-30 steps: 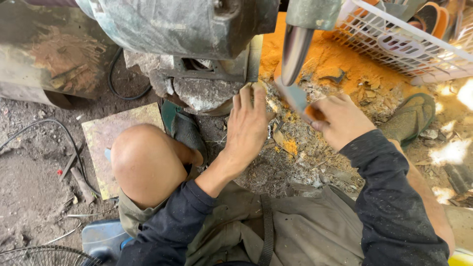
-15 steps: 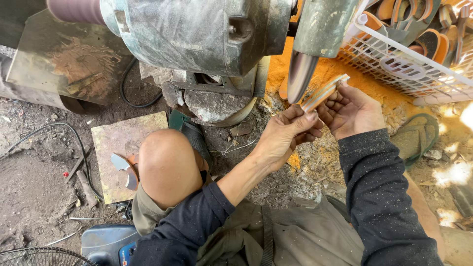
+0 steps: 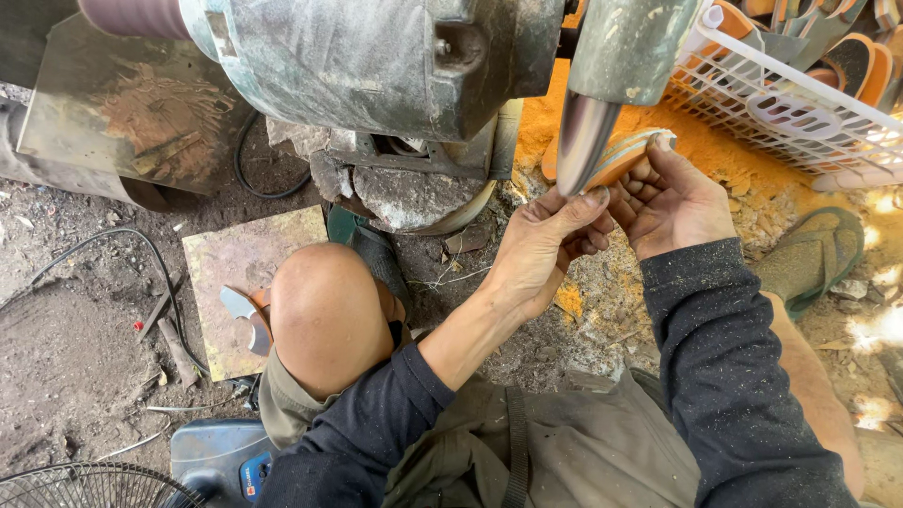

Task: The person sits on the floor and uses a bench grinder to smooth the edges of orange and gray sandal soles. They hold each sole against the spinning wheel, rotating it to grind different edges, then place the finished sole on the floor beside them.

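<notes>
Both hands are closed on one thing: a thin orange sandal sole (image 3: 628, 155), pinched edge-on so that its rim meets the blurred grinding wheel (image 3: 581, 141) just above the grip. The left hand (image 3: 546, 249) comes up from below with the wrist bent back, thumb laid along the near side of the sole, fingers curled under it. The right hand (image 3: 670, 202) cups it from the far side, palm turned toward the wearer and fingers (image 3: 644, 179) stacked against the sole's face, which seems to brace it against the wheel's pull. Both forearms, in dark sleeves, angle up from the lap and converge at the wheel. Above the grip hangs the wheel's grey guard (image 3: 632, 47), joined to a grimy motor housing (image 3: 376, 56). Beyond the right hand, a white plastic basket (image 3: 781, 108) holds more soles, and orange dust (image 3: 734, 160) coats the ground beneath. Below the left forearm a bare knee (image 3: 324, 310) is raised.
</notes>
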